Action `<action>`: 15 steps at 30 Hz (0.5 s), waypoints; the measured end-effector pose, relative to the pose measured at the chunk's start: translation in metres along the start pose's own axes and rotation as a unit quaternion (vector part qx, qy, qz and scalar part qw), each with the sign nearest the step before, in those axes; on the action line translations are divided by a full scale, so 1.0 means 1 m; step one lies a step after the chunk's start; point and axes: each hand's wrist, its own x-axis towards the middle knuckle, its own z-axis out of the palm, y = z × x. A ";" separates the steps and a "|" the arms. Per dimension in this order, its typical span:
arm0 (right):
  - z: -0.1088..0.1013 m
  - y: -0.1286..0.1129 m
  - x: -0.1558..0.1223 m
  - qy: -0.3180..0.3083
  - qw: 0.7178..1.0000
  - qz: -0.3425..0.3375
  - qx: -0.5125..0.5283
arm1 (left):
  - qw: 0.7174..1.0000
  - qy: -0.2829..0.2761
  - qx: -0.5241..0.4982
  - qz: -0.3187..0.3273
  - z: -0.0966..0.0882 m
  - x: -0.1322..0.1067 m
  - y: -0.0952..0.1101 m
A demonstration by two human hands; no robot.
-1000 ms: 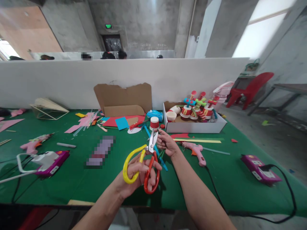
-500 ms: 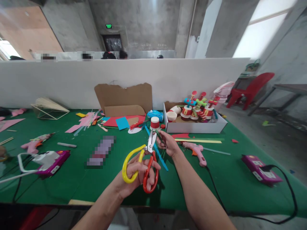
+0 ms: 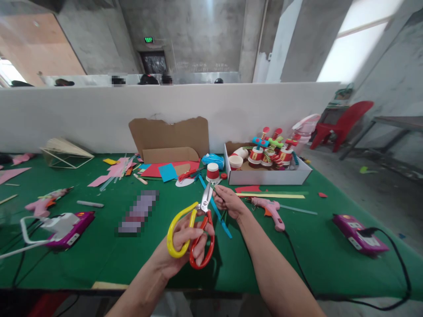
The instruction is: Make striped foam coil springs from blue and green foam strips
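Observation:
My left hand [image 3: 187, 240] is closed around scissors [image 3: 205, 203] with one yellow and one red handle, fingers through the loops. Their blades point away from me and are slightly parted. In my right hand [image 3: 230, 201] a thin green paper strip [image 3: 213, 188] is pinched, its tip touching or very near the blade ends; whether it lies between them I cannot tell. Part of the strip is hidden by the fingers. Just beyond the blades stands an upside-down red and white paper cup [image 3: 213, 172]. A blue strip [image 3: 218, 211] lies on the table beneath both hands.
At the back right, a white box [image 3: 267, 177] holds several cup figures. Pink glue guns [image 3: 272, 212] and purple power strips [image 3: 358, 234] lie on the green table [image 3: 115, 259], with cables trailing. Coloured paper [image 3: 168, 172] and cardboard [image 3: 168, 134] are toward the back.
The scissor blades have come closer together as the handles closed somewhat. My right fingers have shifted slightly left, still pinching the green strip. The view has turned a little.

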 end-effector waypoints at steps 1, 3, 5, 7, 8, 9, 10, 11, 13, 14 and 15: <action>-0.001 0.001 0.000 0.002 1.000 0.001 -0.002 | 1.000 0.010 0.014 0.007 0.001 -0.001 0.000; -0.002 0.002 0.001 0.010 1.000 0.011 -0.009 | 0.998 0.031 0.054 0.032 0.000 -0.002 0.003; -0.004 0.003 0.003 0.028 0.999 0.023 -0.006 | 0.990 0.055 0.112 0.062 -0.008 -0.004 0.010; -0.006 0.002 0.005 0.054 0.998 0.021 0.020 | 0.976 0.083 0.188 0.076 -0.022 -0.004 0.021; -0.007 0.001 0.007 0.071 0.997 0.013 0.040 | 0.961 0.104 0.246 0.072 -0.030 -0.004 0.026; -0.007 -0.001 0.008 0.088 0.994 0.004 0.061 | 0.937 0.128 0.319 0.060 -0.039 -0.002 0.031; -0.008 -0.002 0.008 0.103 0.991 -0.004 0.080 | 0.900 0.155 0.406 0.035 -0.047 0.000 0.033; -0.008 -0.003 0.009 0.113 0.989 -0.009 0.092 | 0.838 0.205 0.505 0.020 -0.055 0.002 0.035; -0.005 -0.002 0.008 0.102 0.991 0.001 0.084 | 0.679 0.261 0.685 -0.040 -0.066 0.007 0.032; -0.003 0.000 0.007 0.079 0.995 0.017 0.063 | 0.609 0.267 0.743 -0.077 -0.070 0.009 0.029; 0.001 0.003 0.007 0.049 0.998 0.034 0.033 | 0.558 0.266 0.779 -0.105 -0.072 0.011 0.026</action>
